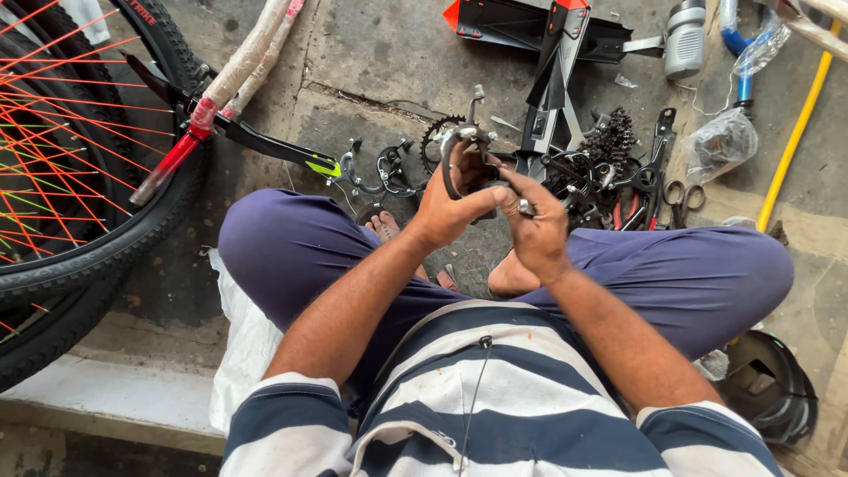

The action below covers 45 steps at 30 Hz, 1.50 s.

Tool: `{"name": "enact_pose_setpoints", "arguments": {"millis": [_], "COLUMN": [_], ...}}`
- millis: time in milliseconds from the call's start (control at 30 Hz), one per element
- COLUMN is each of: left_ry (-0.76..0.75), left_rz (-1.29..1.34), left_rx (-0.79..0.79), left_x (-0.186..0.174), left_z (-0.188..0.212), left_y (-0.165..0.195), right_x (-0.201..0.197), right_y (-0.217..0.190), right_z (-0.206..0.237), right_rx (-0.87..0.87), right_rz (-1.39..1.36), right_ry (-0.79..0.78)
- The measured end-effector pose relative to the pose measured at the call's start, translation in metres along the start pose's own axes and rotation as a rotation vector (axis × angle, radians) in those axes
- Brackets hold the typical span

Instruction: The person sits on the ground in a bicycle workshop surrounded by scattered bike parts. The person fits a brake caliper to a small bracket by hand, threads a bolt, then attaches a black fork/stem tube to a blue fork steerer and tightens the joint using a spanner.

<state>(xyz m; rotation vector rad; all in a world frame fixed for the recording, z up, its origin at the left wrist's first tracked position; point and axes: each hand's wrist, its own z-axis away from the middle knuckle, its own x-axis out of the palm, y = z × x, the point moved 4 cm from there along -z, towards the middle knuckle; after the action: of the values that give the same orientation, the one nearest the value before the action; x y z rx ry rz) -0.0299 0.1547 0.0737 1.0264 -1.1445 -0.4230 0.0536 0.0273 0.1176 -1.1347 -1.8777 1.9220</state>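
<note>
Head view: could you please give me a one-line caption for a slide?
Seated cross-legged, a person holds a curved metal brake caliper in the left hand while the right hand works a small fitting on it.

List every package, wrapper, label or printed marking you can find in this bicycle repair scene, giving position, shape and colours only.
Clear crumpled plastic bag: on the floor at right, holding small parts.
Clear plastic wrap on the blue tube: top right.
Beige paper wrapping on the frame tubes: top left, red tape at the end.
Red lettering on the black tyre: top left.
White sack: under the left knee.
</note>
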Motion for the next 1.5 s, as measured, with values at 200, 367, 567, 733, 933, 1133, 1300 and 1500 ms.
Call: {"name": "enact_pose_setpoints", "arguments": {"millis": [200, 367, 567, 733, 933, 1133, 1300, 1500], "left_ry": [-0.096, -0.082, -0.171, -0.189, -0.198, -0.167, -0.162, -0.182], "left_rz": [-0.369, -0.602, -0.644, -0.614, -0.719, -0.754, -0.668, -0.615], "left_rx": [0.108, 0.127, 0.183, 0.177, 0.201, 0.196, 0.101, 0.051], "left_x": [0.016, 0.019, 0.030, 0.027, 0.019, 0.013, 0.016, 0.019], "left_z": [0.004, 0.010, 0.014, 0.011, 0.013, 0.013, 0.009, 0.003], "left_y": [0.004, 0.019, 0.031, 0.028, 0.007, -0.005, 0.000, 0.012], "right_x": [-0.026, -0.042, -0.039, -0.047, -0.042, -0.037, -0.040, -0.072], "right_y": [-0.014, -0.017, -0.024, -0.030, -0.010, 0.026, 0.052, 0.014], "right_z": [-0.012, -0.028, -0.043, -0.042, -0.042, -0.035, -0.039, -0.043], "right_rx": [-0.240, -0.263, -0.433, -0.421, -0.356, -0.202, 0.325, 0.227], "right_rz": [0.394, 0.467, 0.604, 0.581, 0.541, 0.428, 0.074, 0.557], "right_ry": [0.089, 0.147, -0.137, -0.161, -0.169, -0.158, -0.195, -0.367]}}
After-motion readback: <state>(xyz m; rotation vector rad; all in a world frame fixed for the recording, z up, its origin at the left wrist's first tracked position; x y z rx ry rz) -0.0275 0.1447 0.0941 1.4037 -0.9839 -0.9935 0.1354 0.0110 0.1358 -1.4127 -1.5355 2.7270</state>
